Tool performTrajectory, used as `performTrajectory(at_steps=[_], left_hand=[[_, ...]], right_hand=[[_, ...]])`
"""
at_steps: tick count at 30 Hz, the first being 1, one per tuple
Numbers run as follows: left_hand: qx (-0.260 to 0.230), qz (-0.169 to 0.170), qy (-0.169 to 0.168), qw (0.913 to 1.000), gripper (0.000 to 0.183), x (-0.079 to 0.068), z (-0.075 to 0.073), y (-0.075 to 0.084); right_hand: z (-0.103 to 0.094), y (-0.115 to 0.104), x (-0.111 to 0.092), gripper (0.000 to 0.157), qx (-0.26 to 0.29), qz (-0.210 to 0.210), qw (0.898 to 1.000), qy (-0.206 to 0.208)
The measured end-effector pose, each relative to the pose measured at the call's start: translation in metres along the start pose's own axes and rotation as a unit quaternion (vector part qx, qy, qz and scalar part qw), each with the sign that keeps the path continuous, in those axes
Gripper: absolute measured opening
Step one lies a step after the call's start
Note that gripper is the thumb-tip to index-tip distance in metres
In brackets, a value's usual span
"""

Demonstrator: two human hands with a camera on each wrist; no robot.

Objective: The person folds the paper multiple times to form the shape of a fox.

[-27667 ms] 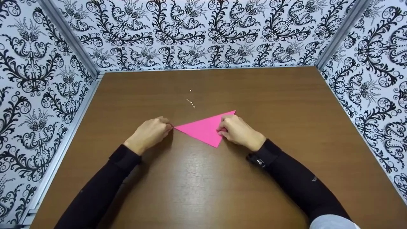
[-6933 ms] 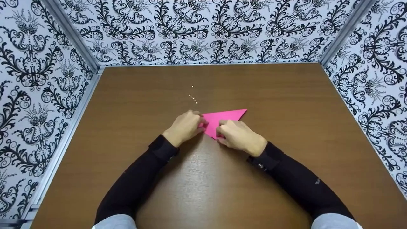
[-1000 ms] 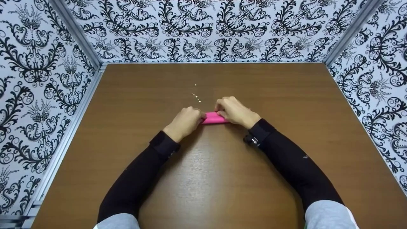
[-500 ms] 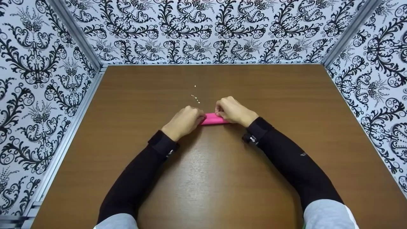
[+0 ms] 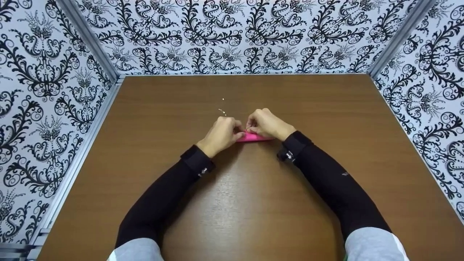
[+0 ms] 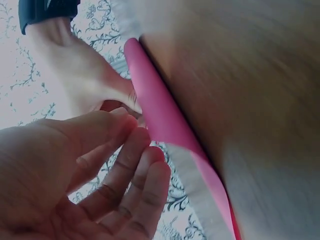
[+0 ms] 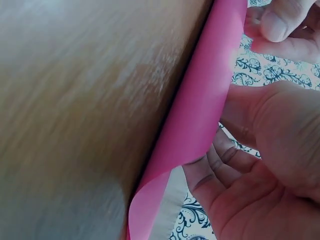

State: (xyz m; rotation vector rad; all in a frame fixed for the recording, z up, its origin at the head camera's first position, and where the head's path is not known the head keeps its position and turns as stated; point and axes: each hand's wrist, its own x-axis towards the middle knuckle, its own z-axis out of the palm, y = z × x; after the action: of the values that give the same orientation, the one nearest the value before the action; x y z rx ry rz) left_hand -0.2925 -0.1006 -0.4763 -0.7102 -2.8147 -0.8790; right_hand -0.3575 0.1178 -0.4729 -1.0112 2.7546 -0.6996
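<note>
Pink paper lay curled on the brown table

Sheet bent lengthwise into a smooth, narrow roll; surface matte, lighter along the upper curve. In both wrist views the near end flared to a slanted edge over a thin tail. Right hand pinched the far edge. Left hand was bent at the paper's left part; grasp could not be told.

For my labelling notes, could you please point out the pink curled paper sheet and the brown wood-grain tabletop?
Pink curled paper sheet [image 7: 196, 100], right wrist view, middle of its curled surface.
Brown wood-grain tabletop [image 5: 268, 203], head view, bare near part.
</note>
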Motion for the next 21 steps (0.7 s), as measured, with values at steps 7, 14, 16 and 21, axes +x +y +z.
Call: performTrajectory(at_steps=[7,14,16,21], left_hand=[[-0.011,-0.069,-0.040,0.9967,0.009,0.008,0.006,0.002],[-0.014,-0.084,-0.058,0.9947,0.020,0.013,0.008,0.000],[-0.016,-0.091,-0.061,0.9939,0.021,0.013,0.009,-0.001],[-0.014,-0.096,-0.060,0.9935,0.021,0.014,0.009,0.000]], right_hand=[[0.005,0.006,0.003,0.006,-0.005,0.010,1.000,-0.006],[0.003,0.006,0.002,0.006,0.001,0.019,1.000,-0.010],[0.002,0.005,0.002,0.006,0.001,0.019,1.000,-0.010],[0.000,0.005,0.002,0.006,-0.001,0.013,1.000,-0.010]])
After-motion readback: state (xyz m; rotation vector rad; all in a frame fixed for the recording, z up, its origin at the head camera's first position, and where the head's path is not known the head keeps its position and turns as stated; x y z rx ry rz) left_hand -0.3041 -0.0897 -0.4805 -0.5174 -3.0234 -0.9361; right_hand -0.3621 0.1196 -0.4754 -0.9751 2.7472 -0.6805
